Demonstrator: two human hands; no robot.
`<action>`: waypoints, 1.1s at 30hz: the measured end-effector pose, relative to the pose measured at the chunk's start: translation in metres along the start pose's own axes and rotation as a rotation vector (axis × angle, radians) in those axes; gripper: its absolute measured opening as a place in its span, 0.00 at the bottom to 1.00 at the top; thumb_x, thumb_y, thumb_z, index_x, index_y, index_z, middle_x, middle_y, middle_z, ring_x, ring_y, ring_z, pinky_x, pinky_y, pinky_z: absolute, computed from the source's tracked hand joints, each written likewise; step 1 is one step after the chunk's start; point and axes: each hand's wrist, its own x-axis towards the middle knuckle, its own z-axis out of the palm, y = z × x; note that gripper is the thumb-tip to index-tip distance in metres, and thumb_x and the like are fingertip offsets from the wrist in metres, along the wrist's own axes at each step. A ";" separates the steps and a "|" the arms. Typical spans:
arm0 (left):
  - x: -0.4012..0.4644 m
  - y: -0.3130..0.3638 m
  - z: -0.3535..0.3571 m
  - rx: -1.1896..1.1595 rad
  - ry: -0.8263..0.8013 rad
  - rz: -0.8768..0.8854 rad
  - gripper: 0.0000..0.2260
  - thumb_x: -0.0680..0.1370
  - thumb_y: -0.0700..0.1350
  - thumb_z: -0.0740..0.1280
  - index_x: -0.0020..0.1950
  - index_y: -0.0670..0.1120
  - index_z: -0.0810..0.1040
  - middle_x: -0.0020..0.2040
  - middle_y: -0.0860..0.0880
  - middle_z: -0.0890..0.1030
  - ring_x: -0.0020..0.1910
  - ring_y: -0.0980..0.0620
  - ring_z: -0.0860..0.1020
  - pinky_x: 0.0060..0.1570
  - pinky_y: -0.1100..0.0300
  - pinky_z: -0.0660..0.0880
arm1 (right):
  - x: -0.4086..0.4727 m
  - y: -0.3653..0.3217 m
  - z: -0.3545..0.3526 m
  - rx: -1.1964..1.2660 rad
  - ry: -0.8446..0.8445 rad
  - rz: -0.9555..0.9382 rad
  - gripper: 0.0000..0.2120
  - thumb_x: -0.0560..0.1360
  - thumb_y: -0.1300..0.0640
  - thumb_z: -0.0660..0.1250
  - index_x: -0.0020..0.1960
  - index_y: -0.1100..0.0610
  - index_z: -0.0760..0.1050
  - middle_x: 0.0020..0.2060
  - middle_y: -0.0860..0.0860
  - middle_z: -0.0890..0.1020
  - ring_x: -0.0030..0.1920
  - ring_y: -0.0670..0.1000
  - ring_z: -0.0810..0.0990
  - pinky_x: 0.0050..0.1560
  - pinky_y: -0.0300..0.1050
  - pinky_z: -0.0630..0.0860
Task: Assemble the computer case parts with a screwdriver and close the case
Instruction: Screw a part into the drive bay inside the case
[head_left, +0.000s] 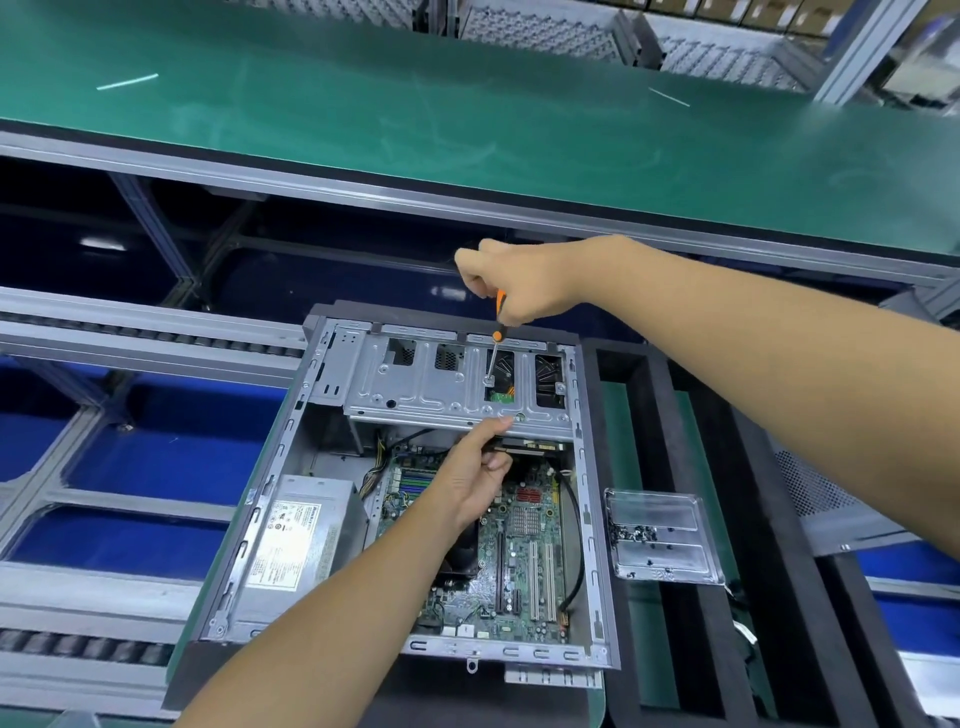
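Left hand (470, 480): forearm comes in from bottom edge, over the motherboard (519, 540); index finger straight, tip touching front lip of drive cage (441, 387), other fingers loosely curled, holding nothing.
Right hand (511, 280): fingers wrapped round the orange-and-black screwdriver (496, 338), shaft near upright, tip down on a screw on the drive cage.
Computer case (597, 519): lying on its side, side panel off, centre of view on green surface (615, 447); silver frame, dark front bezel at far end.
Inside: power supply (298, 535) with white label at left, black cable looped at right.
Beside case: clear plastic tray (662, 535) with small dark screws, just right, resting on black foam frame (691, 467).
Around: roller conveyor rails (150, 338) left, blue below; green belt (467, 104) beyond; mesh crates far back.
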 end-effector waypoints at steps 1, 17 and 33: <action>0.000 0.000 0.000 0.002 -0.004 0.003 0.05 0.74 0.37 0.74 0.39 0.45 0.83 0.48 0.50 0.78 0.26 0.57 0.60 0.26 0.67 0.64 | -0.001 -0.001 -0.001 0.029 0.001 -0.034 0.16 0.70 0.67 0.65 0.49 0.52 0.64 0.48 0.53 0.72 0.37 0.54 0.71 0.35 0.52 0.68; 0.001 0.000 -0.002 0.024 -0.015 0.005 0.06 0.70 0.40 0.77 0.34 0.48 0.85 0.39 0.55 0.82 0.26 0.57 0.60 0.27 0.67 0.65 | -0.005 0.000 0.001 0.044 0.034 -0.054 0.15 0.70 0.69 0.64 0.50 0.54 0.65 0.48 0.54 0.71 0.40 0.55 0.70 0.39 0.54 0.68; 0.003 -0.001 -0.004 0.044 -0.037 0.008 0.06 0.72 0.40 0.77 0.36 0.48 0.85 0.47 0.52 0.79 0.26 0.57 0.61 0.28 0.67 0.66 | -0.009 0.002 0.006 -0.044 0.094 -0.134 0.10 0.72 0.67 0.63 0.47 0.53 0.69 0.43 0.50 0.74 0.40 0.51 0.71 0.37 0.48 0.65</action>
